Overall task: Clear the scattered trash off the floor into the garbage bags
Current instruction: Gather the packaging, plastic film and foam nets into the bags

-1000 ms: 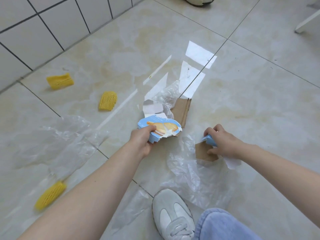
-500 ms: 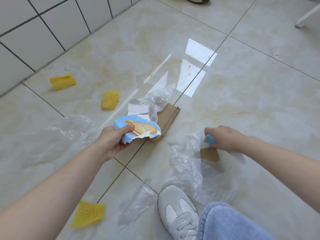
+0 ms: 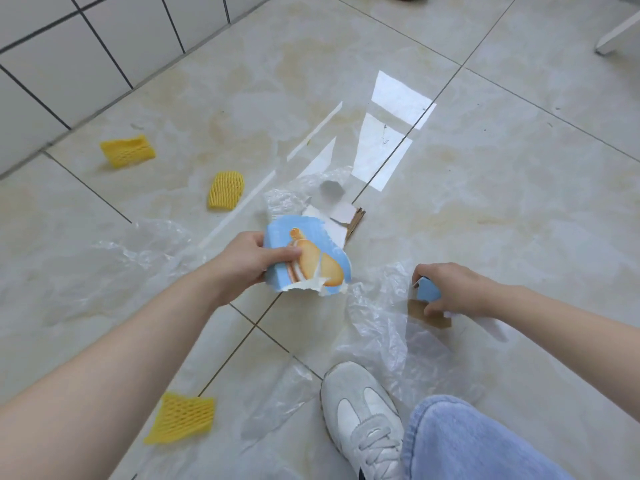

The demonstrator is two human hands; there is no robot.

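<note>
Trash lies scattered over the glossy tiled floor [image 3: 502, 188]: three yellow foam nets, one near the wall [image 3: 127, 151], one further in [image 3: 225, 190], one by the left forearm [image 3: 180, 418]. Three sheets of clear plastic film show, a large one at left [image 3: 114, 268], one crumpled under the right hand [image 3: 388, 327], one smaller beyond the box piece [image 3: 294, 199]. The left hand [image 3: 247, 263] grips a torn blue biscuit-box piece [image 3: 308, 259] above the floor, thumb across its print. The right hand [image 3: 450, 289] is curled round a small blue scrap [image 3: 427, 289], touching a brown cardboard bit [image 3: 427, 314] on the film. Behind the box piece lie white paper scraps [image 3: 341, 213] and corrugated cardboard [image 3: 356, 221], partly hidden. One white sneaker [image 3: 360, 414] stands beside a denim-clad knee [image 3: 467, 445].
</note>
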